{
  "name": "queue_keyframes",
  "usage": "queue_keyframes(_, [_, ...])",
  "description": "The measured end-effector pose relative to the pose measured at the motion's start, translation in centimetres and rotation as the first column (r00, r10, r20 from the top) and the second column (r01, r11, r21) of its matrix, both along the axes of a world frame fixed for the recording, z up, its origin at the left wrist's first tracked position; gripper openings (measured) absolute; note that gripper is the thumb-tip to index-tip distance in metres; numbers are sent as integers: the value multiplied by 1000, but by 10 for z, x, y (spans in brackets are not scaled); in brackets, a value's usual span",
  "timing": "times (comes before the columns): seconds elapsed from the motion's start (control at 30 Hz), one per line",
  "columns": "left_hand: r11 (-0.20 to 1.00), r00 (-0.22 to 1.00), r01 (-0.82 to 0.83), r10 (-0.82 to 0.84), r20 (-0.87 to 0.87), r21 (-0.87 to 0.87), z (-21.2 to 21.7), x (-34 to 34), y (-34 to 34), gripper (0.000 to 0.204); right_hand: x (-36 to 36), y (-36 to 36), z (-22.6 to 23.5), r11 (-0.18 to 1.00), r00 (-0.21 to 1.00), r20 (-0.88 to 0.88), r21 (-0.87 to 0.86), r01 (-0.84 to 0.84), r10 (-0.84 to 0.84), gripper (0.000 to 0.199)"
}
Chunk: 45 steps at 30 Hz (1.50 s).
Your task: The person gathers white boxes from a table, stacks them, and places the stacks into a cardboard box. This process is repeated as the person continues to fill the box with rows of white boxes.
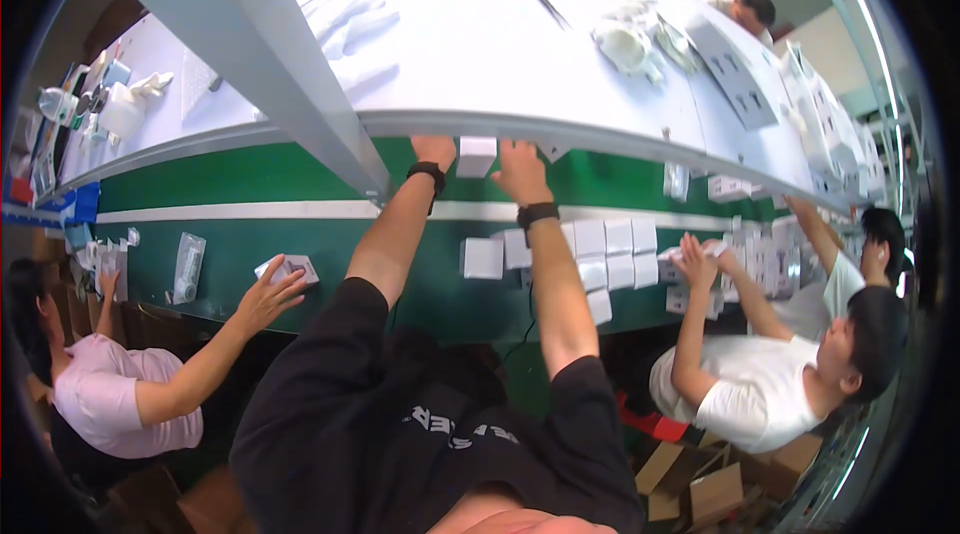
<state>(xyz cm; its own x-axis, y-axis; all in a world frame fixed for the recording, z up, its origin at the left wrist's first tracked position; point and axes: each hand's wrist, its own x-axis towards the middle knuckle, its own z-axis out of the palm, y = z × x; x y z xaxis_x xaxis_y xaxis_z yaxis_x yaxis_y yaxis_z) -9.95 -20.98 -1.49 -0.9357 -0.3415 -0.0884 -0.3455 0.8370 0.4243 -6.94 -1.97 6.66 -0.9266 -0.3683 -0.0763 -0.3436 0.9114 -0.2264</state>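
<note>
Both my arms reach out over the green conveyor belt (300, 244) to the edge of the white shelf (470, 44) above it. A small white box (476, 156) sits between my hands there. My left hand (434, 150) presses its left side and my right hand (520, 172) its right side. The shelf edge hides my fingertips. Each wrist wears a black band.
More white boxes lie on the belt: one alone (482, 258) and a cluster (612, 244). A person in pink on the left touches a small box (290, 268). A person in white on the right handles boxes (700, 259). A grey post (270, 64) slants across the shelf.
</note>
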Motion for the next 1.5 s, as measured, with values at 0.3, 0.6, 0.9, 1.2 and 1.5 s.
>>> queue_keyframes(0.3, [982,955,187,-188,-229,-25,-53,17,-3,36,-36,-8,-110,957,997,-52,-280,-73,61,41])
queue_keyframes(0.6, [978,831,130,-197,-520,-164,152,170,52,50,86,20,56,827,967,-248,-529,-189,62,70])
queue_keyframes(0.9, [950,840,267,-311,-445,-159,196,369,19,71,264,37,118,744,962,-151,-610,-271,227,79])
queue_keyframes(1.2, [918,941,334,-336,-24,213,37,398,-40,91,279,7,-17,834,855,252,-457,-308,453,93])
queue_keyframes(1.5, [950,994,12,-45,-99,-311,65,372,-183,111,173,37,-35,919,893,-222,131,-371,392,90])
